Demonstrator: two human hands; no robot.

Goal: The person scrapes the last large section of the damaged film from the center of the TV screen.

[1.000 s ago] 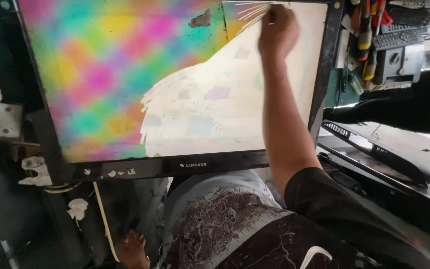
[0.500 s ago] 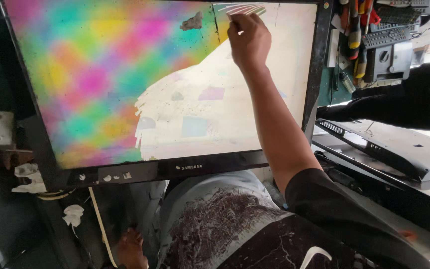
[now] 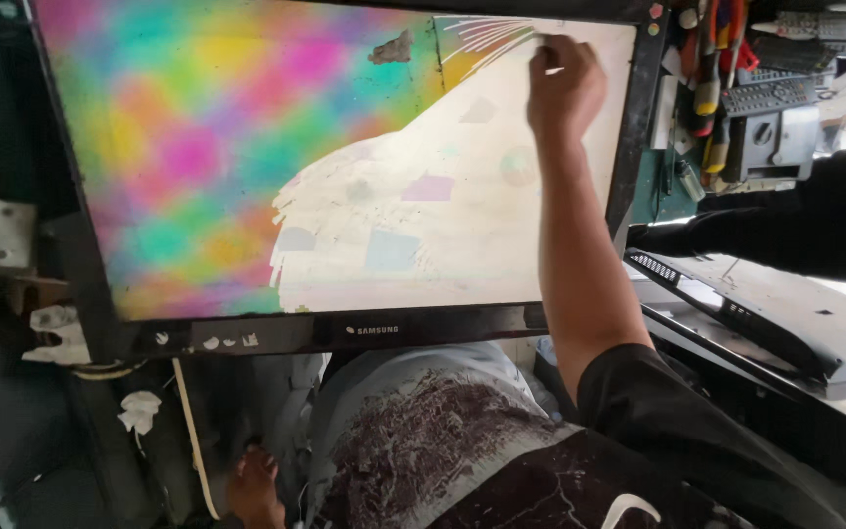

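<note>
Cluttered repair bench, flat-screen panel [image 3: 345, 167] lying wide axis L-R, right hand [image 3: 565, 88] grip pinched at top edge

Right hand [image 3: 565, 88] back up near screen [image 3: 247, 167] top edge

**Flat screen panel, half scraped**

The screen panel [image 3: 345, 167] fills the upper middle of the frame, tilted, inside a black frame. Its left part shows a film of pink, green and yellow patches. Its right part is bare cream-white, with scrape streaks at the upper right corner.
</note>
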